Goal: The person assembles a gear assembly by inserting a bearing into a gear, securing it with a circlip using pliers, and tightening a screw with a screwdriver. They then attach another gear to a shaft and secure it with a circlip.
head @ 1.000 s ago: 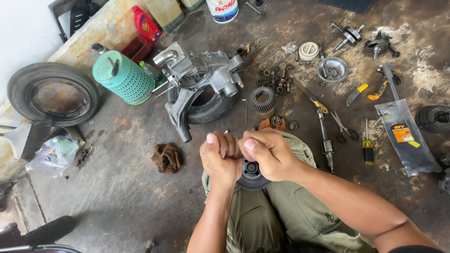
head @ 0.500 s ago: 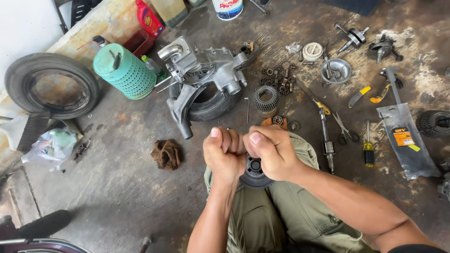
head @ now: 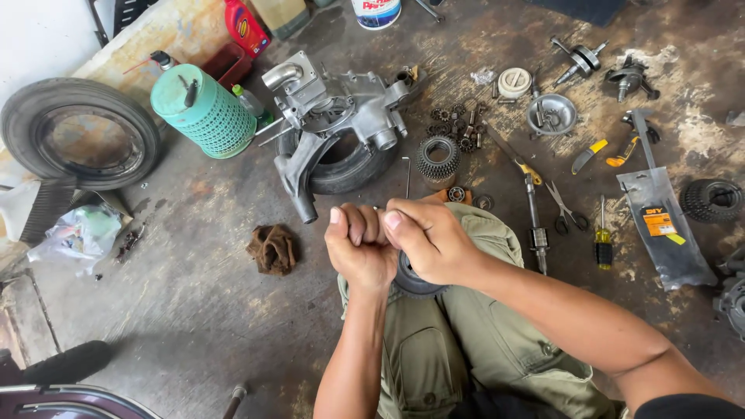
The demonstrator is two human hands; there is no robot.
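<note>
Head view: round part point(head: 413, 278) behind hands point(head: 396, 244)

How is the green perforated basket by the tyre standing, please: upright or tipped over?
Upright: the green basket stands on its base on the floor, with its flat lid facing up.

Bare stained concrete floor point(head: 194, 295) lies open left of the hands. Ahead, a grey cast-metal engine casing point(head: 334, 116) blocks passage; a crumpled brown rag point(head: 272, 248) lies left; long steel hand tools point(head: 535, 209) crowd the right.
</note>
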